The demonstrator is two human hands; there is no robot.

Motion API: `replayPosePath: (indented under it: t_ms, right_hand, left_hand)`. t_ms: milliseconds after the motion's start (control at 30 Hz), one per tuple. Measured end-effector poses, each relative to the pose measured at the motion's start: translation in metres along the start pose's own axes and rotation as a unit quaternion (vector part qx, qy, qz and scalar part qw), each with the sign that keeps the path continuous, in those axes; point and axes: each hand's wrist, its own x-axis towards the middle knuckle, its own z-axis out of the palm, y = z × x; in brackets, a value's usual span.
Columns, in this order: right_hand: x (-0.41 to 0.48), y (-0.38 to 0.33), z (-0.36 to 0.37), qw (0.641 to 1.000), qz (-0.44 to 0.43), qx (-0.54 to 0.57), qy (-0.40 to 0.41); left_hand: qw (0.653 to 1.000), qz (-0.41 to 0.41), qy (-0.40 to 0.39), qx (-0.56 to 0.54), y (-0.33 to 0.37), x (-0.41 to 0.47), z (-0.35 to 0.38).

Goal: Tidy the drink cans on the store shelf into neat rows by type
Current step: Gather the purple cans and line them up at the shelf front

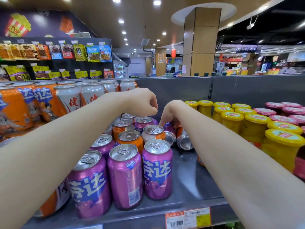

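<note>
We've got purple metal drink cans [125, 177] up front: glossy printed skins, duller brushed aluminium tops. Under them the grey metal shelf [189, 179] looks smooth, satin, faintly reflective. Off right, yellow plastic jar lids [283, 135], shiny. Down front, a matt paper price label [188, 218].

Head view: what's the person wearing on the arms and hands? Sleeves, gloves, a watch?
Nothing shows. Left arm and right arm are bare to the frame edge, no sleeves. Left hand and right hand: no gloves, no watch or wristband.
</note>
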Motion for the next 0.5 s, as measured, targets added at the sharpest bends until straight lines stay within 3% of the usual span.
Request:
replayPosePath:
  t_ms: [233,433,500]
  right_hand:
    - [0.005,0.001,0.005,0.995,0.007,0.047,-0.090]
    - [-0.013,0.005,0.013,0.999,-0.033,0.034,-0.013]
    - [-0.016,0.003,0.016,0.999,-0.035,0.014,-0.037]
  left_hand:
    - [1.000,0.001,0.008,-0.008,0.005,-0.006,0.001]
    - [0.999,0.000,0.034,-0.008,0.010,-0.014,-0.008]
    - [0.999,0.000,0.040,-0.007,0.012,-0.017,-0.009]
